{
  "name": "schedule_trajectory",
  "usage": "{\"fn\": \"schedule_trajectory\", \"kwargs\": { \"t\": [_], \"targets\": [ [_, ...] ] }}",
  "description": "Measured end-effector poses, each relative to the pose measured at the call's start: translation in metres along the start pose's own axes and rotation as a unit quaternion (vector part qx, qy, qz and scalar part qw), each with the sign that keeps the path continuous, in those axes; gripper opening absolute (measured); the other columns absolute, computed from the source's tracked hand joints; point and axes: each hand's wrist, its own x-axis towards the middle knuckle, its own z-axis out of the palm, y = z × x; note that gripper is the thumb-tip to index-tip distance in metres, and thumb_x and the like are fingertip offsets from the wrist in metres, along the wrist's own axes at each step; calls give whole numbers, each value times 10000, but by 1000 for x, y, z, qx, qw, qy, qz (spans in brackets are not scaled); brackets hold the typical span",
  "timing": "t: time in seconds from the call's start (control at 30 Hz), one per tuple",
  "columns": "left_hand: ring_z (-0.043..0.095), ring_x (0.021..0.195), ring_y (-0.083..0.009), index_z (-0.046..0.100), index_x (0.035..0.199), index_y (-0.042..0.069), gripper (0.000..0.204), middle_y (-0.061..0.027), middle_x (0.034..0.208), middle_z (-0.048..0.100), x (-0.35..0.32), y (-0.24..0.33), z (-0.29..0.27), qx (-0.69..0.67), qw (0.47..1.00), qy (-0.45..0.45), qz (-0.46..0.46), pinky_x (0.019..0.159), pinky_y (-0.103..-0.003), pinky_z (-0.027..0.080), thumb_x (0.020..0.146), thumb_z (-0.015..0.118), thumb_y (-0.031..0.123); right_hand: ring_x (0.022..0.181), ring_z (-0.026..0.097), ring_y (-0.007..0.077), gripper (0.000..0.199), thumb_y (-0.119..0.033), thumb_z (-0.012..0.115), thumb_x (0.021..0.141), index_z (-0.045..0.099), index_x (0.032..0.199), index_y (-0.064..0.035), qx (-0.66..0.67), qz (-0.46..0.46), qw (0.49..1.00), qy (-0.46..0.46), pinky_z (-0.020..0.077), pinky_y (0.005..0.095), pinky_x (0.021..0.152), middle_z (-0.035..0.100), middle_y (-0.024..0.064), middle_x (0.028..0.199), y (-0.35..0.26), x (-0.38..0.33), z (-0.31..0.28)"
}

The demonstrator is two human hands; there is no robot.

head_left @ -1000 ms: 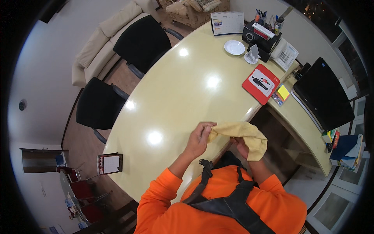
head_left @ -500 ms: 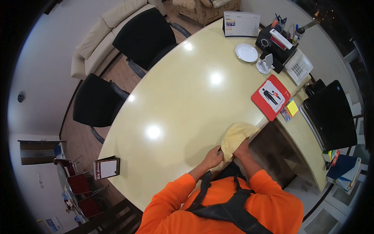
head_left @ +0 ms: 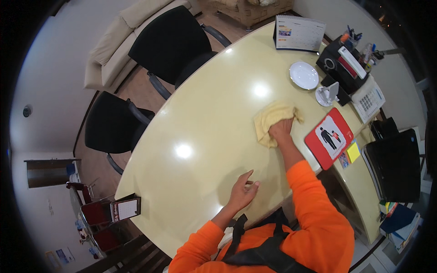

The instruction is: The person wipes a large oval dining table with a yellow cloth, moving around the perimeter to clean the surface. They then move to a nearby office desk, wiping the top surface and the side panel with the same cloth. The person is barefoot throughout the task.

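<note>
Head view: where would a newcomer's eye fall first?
Probably on the orange sleeves, coming in from the lower edge. Next, the yellow cloth on the desk, at the right hand. Then the red mat, to the cloth's right.

Print on the calendar [head_left: 299, 34], far right, the phone [head_left: 368, 101] keys and the pad [head_left: 125, 209] at left is too small to read. The mat [head_left: 329, 138], at right, bears a pictogram: a large black figure beside a smaller, partly red one.

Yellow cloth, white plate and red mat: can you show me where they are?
Yellow cloth [head_left: 272, 114]: head view, on its uncovered upper part.
White plate [head_left: 304, 75]: head view, on its middle.
Red mat [head_left: 329, 138]: head view, on its central picture.
</note>
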Motion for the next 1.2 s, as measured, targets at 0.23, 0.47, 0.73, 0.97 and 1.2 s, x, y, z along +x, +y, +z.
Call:
{"fn": "schedule_trajectory", "kwargs": {
  "t": [0.23, 0.47, 0.73, 0.97, 1.2],
  "targets": [
    [629, 959, -183, 517, 1302, -19, 433, -133, 1166, 628, -92, -51, -74, -34, 974, 189, -119, 795, -298, 540, 934, 618, 185, 1299, 422, 309, 510, -417, 519, 869, 550, 1298, -142, -48, -84, 995, -2, 240, 526, 1106, 501, 92, 1393, -62, 145, 14],
    [631, 939, -171, 516, 1297, -60, 447, -148, 1138, 643, -209, -95, -91, -106, 892, 347, -271, 766, -296, 549, 940, 603, 194, 1179, 555, 286, 403, -295, 525, 859, 627, 1203, -110, 50, -372, 924, 71, 334, 438, 1080, 604, 122, 1271, -185, 167, 86],
    [633, 924, -161, 541, 1294, -4, 413, -132, 1130, 657, -248, -132, -88, -95, 904, 330, -255, 770, -299, 537, 933, 622, 179, 1244, 497, 267, 539, -201, 670, 734, 595, 1245, -46, 138, -542, 789, -252, 277, 399, 1142, 593, 141, 1270, -344, -53, 99],
    [634, 940, -162, 546, 1296, 14, 400, -133, 1125, 662, -333, -177, -120, -137, 880, 379, -252, 784, -292, 518, 935, 619, 170, 1251, 464, 327, 369, -224, 481, 907, 569, 1234, -76, -84, -518, 851, -1, 309, 546, 1067, 540, 137, 1306, -370, -114, 117],
    [632, 942, -179, 502, 1305, -57, 446, -152, 1130, 641, -460, -230, -81, -190, 795, 469, -335, 784, -304, 541, 947, 599, 191, 1297, 461, 285, 465, -281, 523, 878, 562, 1311, -116, -246, -364, 872, -216, 202, 592, 1121, 565, 98, 1336, -502, -103, 117]
  ]
}}
